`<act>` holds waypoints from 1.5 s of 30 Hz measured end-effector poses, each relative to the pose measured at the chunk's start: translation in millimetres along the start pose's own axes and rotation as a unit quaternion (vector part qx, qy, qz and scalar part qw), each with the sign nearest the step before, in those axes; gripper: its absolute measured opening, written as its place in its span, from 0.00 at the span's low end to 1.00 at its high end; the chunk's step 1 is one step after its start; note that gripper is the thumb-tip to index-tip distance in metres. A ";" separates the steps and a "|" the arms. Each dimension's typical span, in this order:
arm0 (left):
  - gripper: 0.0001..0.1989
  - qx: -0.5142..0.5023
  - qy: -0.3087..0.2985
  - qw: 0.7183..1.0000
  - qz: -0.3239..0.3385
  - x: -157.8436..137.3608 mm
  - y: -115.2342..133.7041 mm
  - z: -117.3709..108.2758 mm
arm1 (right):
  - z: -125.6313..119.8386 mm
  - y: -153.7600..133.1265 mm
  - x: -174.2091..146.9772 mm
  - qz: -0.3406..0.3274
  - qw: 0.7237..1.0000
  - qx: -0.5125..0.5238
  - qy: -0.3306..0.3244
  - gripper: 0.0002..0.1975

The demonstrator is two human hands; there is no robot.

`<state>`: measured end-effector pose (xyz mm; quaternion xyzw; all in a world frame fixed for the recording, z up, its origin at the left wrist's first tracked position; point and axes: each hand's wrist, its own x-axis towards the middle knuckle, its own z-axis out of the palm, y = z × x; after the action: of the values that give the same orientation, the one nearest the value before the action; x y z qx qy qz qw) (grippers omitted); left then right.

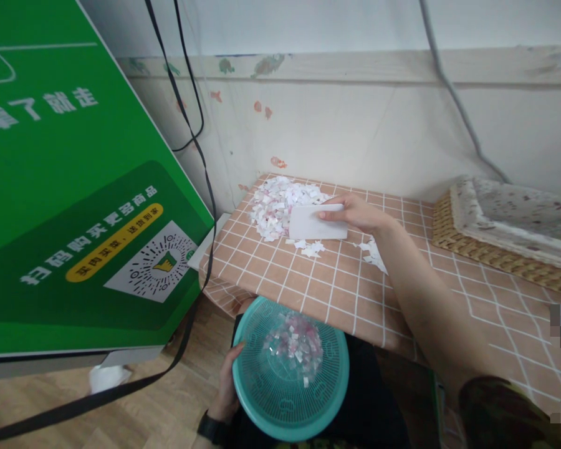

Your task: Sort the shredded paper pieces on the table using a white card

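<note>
My right hand (353,213) grips a flat white scraper (308,223), held on edge over the checked tablecloth. Beside the scraper lies a heap of small white and pinkish paper scraps (273,206), partly hidden behind it. A few loose scraps (312,249) are just in front of its lower edge, and a smaller cluster (373,252) sits by my right forearm. Below the table edge, my left hand (228,380) holds the left rim of a round green plastic basket (285,405) over my lap. Shiny clear and pinkish bits (295,346) lie in the basket.
A wicker basket (505,240) with a patterned lining stands on the right of the table (327,290). At left rises a large green sign (75,187). Black cables (199,140) hang before it, and a pale wall (355,137) runs along the back.
</note>
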<state>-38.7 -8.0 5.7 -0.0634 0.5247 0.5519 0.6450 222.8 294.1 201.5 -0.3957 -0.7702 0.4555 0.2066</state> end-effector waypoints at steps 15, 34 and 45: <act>0.09 -0.007 -0.032 0.999 0.001 3.1 -3.0 -4.9 | 2.9 -3.7 0.1 -0.009 1.000 -0.007 -0.002 0.20; 0.09 -0.002 -0.002 1.000 0.013 2.8 -2.4 -3.6 | 9.5 -14.7 -0.8 -0.020 1.000 -0.015 0.001 0.18; 0.09 0.002 0.009 1.000 0.012 2.0 -0.8 -0.8 | -1.0 -27.4 -9.9 -0.023 0.997 -0.074 0.017 0.17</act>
<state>-38.9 -7.6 3.5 -0.0604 0.5326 0.5580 0.6335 217.9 279.3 226.1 -0.4001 -0.8068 0.3858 0.2005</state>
